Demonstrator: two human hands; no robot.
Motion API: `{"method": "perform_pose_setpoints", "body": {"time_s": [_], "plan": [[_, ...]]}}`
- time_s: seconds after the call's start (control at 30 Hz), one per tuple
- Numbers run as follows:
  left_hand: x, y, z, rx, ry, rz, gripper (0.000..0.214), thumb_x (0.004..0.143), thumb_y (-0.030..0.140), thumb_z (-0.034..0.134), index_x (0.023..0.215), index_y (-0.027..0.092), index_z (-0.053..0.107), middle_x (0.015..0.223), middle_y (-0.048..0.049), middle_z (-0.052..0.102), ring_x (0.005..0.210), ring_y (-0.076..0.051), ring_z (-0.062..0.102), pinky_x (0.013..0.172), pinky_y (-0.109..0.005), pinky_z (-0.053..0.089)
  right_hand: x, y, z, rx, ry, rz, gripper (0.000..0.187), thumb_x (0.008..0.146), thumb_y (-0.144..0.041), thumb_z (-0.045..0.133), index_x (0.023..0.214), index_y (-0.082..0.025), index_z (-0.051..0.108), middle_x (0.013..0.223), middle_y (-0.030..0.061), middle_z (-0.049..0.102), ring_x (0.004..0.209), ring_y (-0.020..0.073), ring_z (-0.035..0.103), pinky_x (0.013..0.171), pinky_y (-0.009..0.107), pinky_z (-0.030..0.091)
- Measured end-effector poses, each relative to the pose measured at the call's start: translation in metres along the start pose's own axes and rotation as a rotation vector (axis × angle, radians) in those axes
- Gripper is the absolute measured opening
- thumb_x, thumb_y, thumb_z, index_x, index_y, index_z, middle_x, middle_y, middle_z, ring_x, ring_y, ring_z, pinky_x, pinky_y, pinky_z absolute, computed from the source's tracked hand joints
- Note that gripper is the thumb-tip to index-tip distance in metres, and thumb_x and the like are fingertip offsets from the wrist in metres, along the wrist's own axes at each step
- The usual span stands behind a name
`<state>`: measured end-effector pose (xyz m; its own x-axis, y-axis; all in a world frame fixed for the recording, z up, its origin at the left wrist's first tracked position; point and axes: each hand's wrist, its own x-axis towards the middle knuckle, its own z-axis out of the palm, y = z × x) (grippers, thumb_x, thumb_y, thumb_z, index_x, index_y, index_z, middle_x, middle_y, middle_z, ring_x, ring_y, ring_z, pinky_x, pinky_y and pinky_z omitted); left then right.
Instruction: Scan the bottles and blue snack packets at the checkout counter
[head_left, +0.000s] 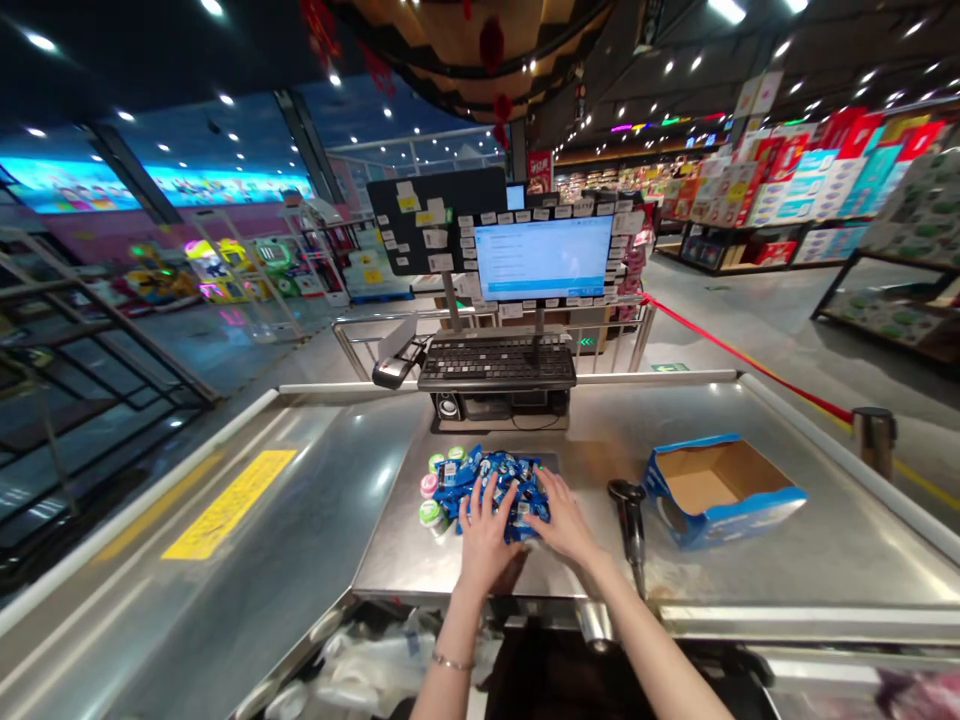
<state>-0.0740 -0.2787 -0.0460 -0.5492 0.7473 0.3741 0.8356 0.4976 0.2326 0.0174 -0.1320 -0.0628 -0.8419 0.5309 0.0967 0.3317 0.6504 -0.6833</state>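
A pile of small blue shiny packets (496, 466) lies on the steel checkout counter (405, 560). Over the pile's near left part rests my left hand (486, 530), its fingers spread and touching the packets. My right hand (566, 522) is at the pile's right side, fingers apart, fingertips on the packets. Neither hand is closed round a packet; what lies under the palms is hidden. Along the pile's left edge stand several small round tubs with green and pink lids, among them a green-lidded tub (430, 514) and a pink-lidded tub (428, 485).
To the right lie a black handheld scanner (628, 520) and an open blue cardboard box (720, 490). Behind the pile stand a keyboard (496, 362) and a lit monitor (544, 258). A card terminal (397, 365) sits left of the keyboard. A yellow label (231, 504) marks the left counter.
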Motion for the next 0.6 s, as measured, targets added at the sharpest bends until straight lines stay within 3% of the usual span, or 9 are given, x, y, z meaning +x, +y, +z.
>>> {"method": "perform_pose_setpoints", "body": {"time_s": [0.1,0.2,0.3,0.4,0.5,0.6], "plan": [[0.005,-0.014,-0.008,0.088,-0.029,-0.036,0.103,0.052,0.033,0.081,0.142,0.03,0.031,0.152,-0.0109,0.022,0.139,-0.039,0.011,0.108,-0.056,0.016,0.015,-0.012,0.034,-0.111,-0.126,0.011,0.091,0.071,-0.052,0.062,0.145,-0.04,0.011,0.156,0.0004,0.007,0.142,0.0328,0.002,0.107,0.06,0.017],[0.016,-0.031,-0.018,0.128,-0.066,-0.004,0.11,0.044,0.041,0.084,0.141,0.033,0.032,0.154,-0.0099,0.015,0.139,-0.042,0.007,0.108,-0.059,0.013,0.024,-0.015,0.051,-0.173,-0.174,0.005,0.101,0.064,-0.055,0.068,0.146,-0.038,0.009,0.157,0.0031,0.003,0.142,0.0335,0.004,0.107,0.062,0.011],[0.034,-0.049,-0.024,0.147,-0.166,0.052,0.112,0.037,0.05,0.085,0.138,0.037,0.037,0.155,-0.0082,0.012,0.138,-0.047,0.003,0.106,-0.064,0.008,0.025,-0.008,0.053,-0.178,-0.143,-0.03,0.103,0.063,-0.056,0.069,0.146,-0.037,0.01,0.156,0.0055,0.006,0.14,0.0317,0.014,0.107,0.057,0.017],[0.049,-0.061,-0.023,0.139,-0.3,0.084,0.115,0.037,0.057,0.082,0.139,0.037,0.035,0.155,-0.0087,0.01,0.138,-0.047,0.003,0.105,-0.066,0.01,0.029,-0.003,0.048,-0.176,-0.119,-0.079,0.112,0.057,-0.059,0.071,0.146,-0.036,0.008,0.156,0.006,-0.001,0.14,0.0342,0.01,0.105,0.055,0.022],[0.056,-0.067,-0.017,0.116,-0.381,0.12,0.112,0.04,0.061,0.079,0.139,0.037,0.034,0.155,-0.0089,0.012,0.138,-0.046,0.008,0.105,-0.066,0.012,0.041,-0.002,0.043,-0.152,-0.212,-0.14,0.121,0.05,-0.06,0.074,0.146,-0.039,0.004,0.156,0.0035,-0.011,0.14,0.0377,0.001,0.103,0.059,0.023],[0.056,-0.07,-0.014,0.09,-0.365,0.154,0.106,0.041,0.062,0.078,0.136,0.035,0.041,0.153,-0.0094,0.018,0.137,-0.044,0.014,0.106,-0.063,0.013,0.053,-0.001,0.041,-0.115,-0.293,-0.179,0.122,0.047,-0.054,0.077,0.145,-0.039,0.007,0.156,0.0056,-0.005,0.14,0.0382,0.006,0.101,0.06,0.026]]}}
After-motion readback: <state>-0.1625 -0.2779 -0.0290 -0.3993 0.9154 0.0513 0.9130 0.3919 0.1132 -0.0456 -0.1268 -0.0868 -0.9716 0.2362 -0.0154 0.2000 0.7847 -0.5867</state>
